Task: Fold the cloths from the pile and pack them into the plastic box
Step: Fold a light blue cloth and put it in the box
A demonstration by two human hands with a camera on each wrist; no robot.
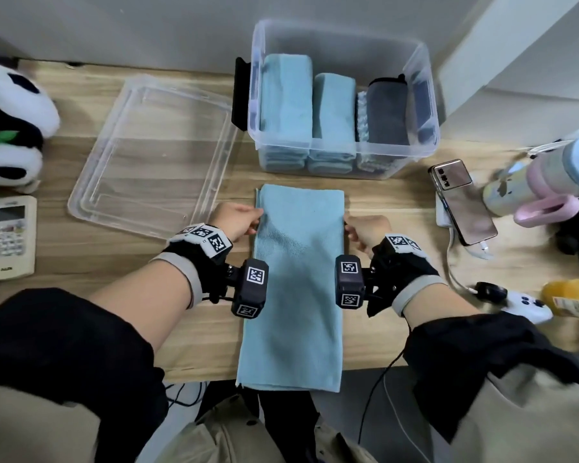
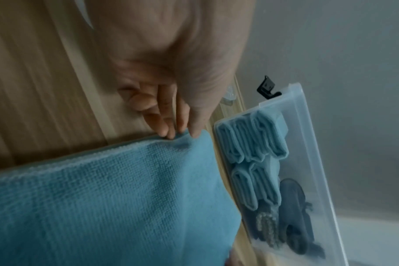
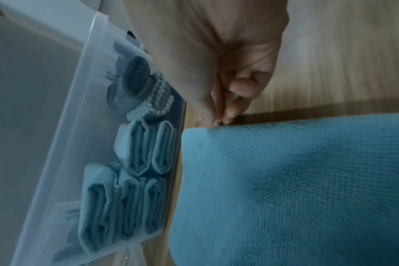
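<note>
Sitting at the far left of the wooden table (image 1: 81,248) are a panda plush (image 1: 10,125) and, nearer the person, a white remote control (image 1: 10,237). Next comes the clear lid (image 1: 151,155), flat on the wood. The left hand (image 1: 236,220) pinches the left edge of the light blue cloth (image 1: 296,289), fingertips (image 2: 169,132) and thumb closed together on the hem. That cloth lies folded into a long strip in the middle of the table, its near end hanging over the table's front edge, its far end just short of the plastic box (image 1: 425,95). Standing in the box are folded blue cloths (image 1: 286,101) and a dark grey one (image 1: 388,111). The right hand (image 1: 368,232) pinches the strip's right edge in the same way, fingers (image 3: 230,109) closed on it. Further right lie a phone (image 1: 462,198), a pastel bottle (image 1: 549,175) and a white game controller (image 1: 525,305).
</note>
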